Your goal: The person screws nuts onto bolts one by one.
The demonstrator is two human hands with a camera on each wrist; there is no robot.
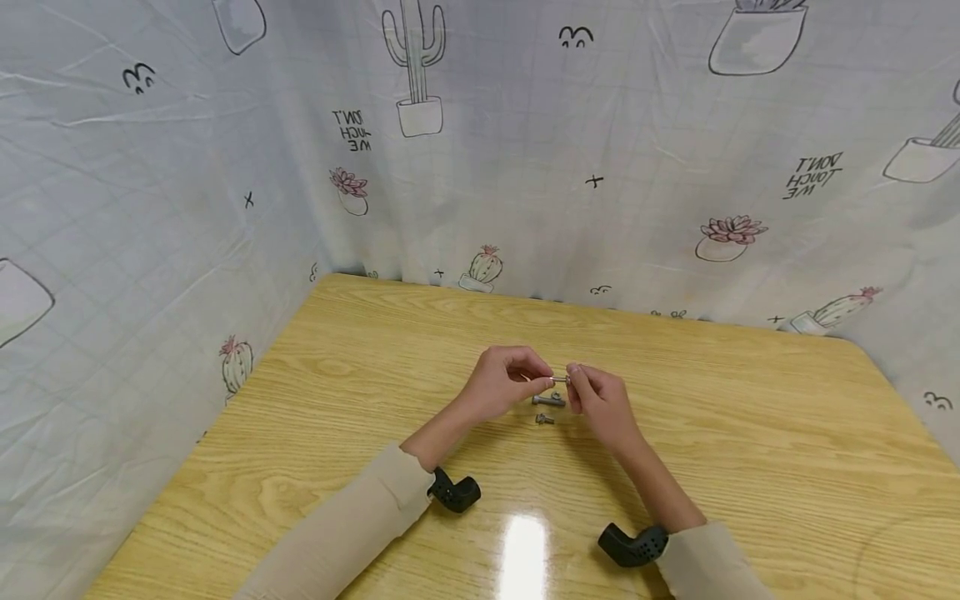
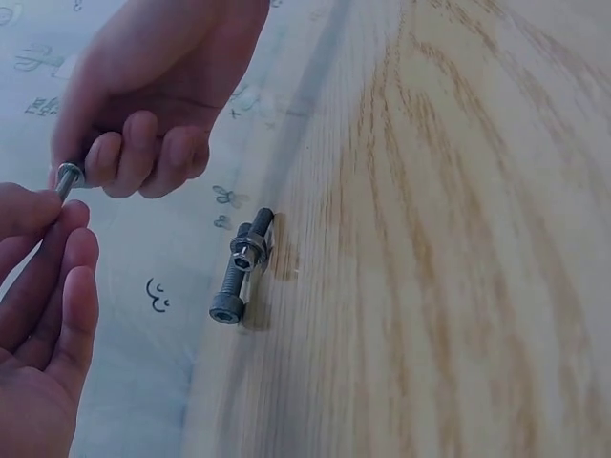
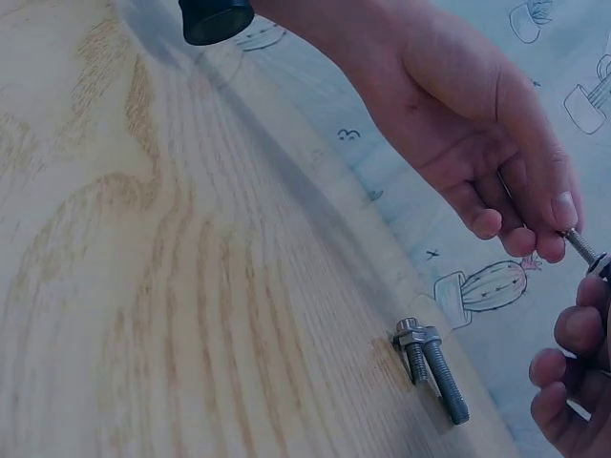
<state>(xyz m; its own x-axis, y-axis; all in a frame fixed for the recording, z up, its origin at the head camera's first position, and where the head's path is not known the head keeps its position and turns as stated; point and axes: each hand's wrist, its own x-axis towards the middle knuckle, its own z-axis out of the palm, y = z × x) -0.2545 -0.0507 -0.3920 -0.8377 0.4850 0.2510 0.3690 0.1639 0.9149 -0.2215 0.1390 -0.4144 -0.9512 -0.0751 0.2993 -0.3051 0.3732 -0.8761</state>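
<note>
My left hand point(image 1: 504, 385) and right hand point(image 1: 600, 404) meet above the table, with a thin metal bolt point(image 1: 559, 379) held level between them. The left thumb and fingers pinch the tip of its threaded shank point(image 3: 580, 246). At the other end, the right thumb and index finger grip around the wider end point(image 2: 69, 174), partly covered by the fingertips. Below the hands lies a larger dark socket-head bolt point(image 1: 549, 402), its head toward the left. A smaller bolt with a nut point(image 1: 545, 419) lies nearer me.
The wooden table point(image 1: 360, 367) extends around the hands, glare point(image 1: 522, 550) on its near part. A patterned curtain point(image 1: 525, 150) hangs along the back and left edges. Black perforated wrist mounts point(image 1: 454, 492) sit at both cuffs.
</note>
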